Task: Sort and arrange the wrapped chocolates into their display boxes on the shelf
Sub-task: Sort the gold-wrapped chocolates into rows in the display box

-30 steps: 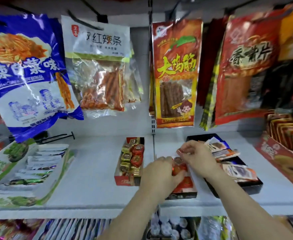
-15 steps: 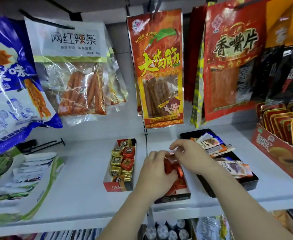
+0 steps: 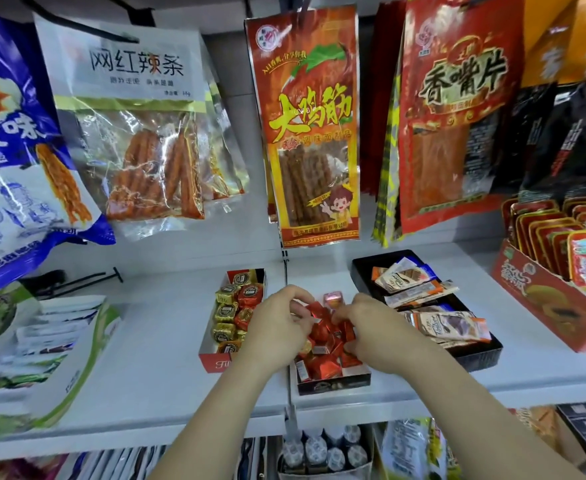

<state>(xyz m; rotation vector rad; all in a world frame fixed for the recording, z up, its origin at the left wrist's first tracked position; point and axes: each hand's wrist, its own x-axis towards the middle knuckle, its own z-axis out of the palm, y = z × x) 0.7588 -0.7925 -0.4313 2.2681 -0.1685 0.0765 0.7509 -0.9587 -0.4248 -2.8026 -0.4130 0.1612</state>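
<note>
Left hand (image 3: 277,329) and right hand (image 3: 372,329) pinch red chocolates (image 3: 327,367).
Their dark box (image 3: 333,385) lies long from 6 to 12 o'clock on the shelf (image 3: 153,375), left hand at its 9, right at its 3, both just as near.

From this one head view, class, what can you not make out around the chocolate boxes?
Head view: centre of the dark box of red chocolates, covered by the left hand and right hand.
Head view: whether either hand holds a chocolate; curled fingers hide it.
Head view: red carton at right, cut by the frame edge.
</note>
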